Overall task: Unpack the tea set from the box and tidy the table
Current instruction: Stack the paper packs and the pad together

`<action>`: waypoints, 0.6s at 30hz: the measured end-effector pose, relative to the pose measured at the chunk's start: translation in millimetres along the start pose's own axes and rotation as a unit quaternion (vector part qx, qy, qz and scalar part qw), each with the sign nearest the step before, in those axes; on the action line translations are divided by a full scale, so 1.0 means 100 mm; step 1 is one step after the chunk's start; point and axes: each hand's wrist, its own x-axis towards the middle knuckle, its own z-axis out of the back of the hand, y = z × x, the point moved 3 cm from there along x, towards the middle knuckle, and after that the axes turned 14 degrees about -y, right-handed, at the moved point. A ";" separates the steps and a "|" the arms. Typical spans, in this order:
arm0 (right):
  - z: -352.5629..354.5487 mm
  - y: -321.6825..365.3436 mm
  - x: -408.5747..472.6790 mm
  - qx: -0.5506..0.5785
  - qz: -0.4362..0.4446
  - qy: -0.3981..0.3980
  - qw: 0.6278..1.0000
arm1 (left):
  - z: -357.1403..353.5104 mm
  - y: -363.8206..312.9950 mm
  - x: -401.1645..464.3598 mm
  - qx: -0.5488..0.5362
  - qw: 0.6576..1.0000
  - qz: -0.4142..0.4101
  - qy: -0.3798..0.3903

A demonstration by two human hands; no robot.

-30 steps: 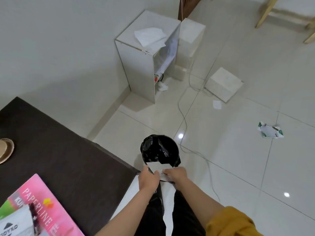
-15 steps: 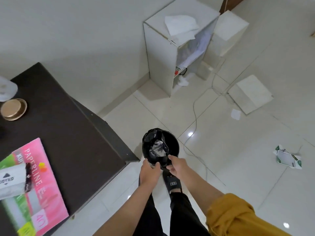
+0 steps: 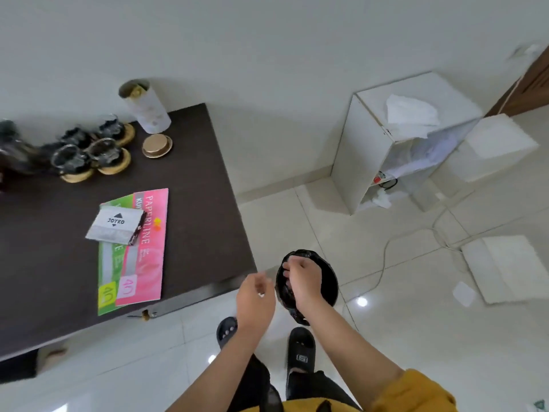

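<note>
A black bin (image 3: 326, 280) lined with a black bag stands on the floor just off the corner of the dark table (image 3: 198, 185). My right hand (image 3: 304, 282) hovers over the bin's mouth with bent fingers pointing down, and nothing shows in it. Beside it, slightly nearer the table, my left hand (image 3: 256, 295) hangs loosely curled and holds nothing. At the table's far left stand glass cups on gold saucers (image 3: 110, 157), blurred. Close to them lie a gold lid (image 3: 157, 146) and a white cylindrical canister (image 3: 146, 110).
A pink paper pack (image 3: 147, 251), a green pack (image 3: 109, 263) and a white Joyko packet (image 3: 115, 226) lie on the table. On the floor are a white cabinet (image 3: 367, 150), white foam blocks (image 3: 505, 267) and a cable (image 3: 383, 264). My sandalled feet (image 3: 300, 350) stand by the bin.
The white paper both hands pushed at the bin's rim is gone from my hands. The left hand has drawn back from the bin. The view swung left, bringing the tea set into sight.
</note>
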 end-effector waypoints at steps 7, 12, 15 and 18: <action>-0.89 0.31 -0.60 -0.040 0.109 0.114 0.987 | 0.95 0.20 0.31 -0.063 0.983 0.031 -0.170; -1.54 0.23 -0.93 -0.105 0.121 0.173 0.972 | 1.64 0.45 0.65 -0.061 0.960 0.055 -0.268; -1.92 0.20 -1.04 -0.168 0.154 0.173 0.958 | 2.00 0.60 0.90 -0.055 0.951 0.062 -0.298; -2.24 0.18 -1.13 -0.231 0.186 0.170 0.940 | 2.26 0.77 1.20 -0.038 0.950 0.070 -0.300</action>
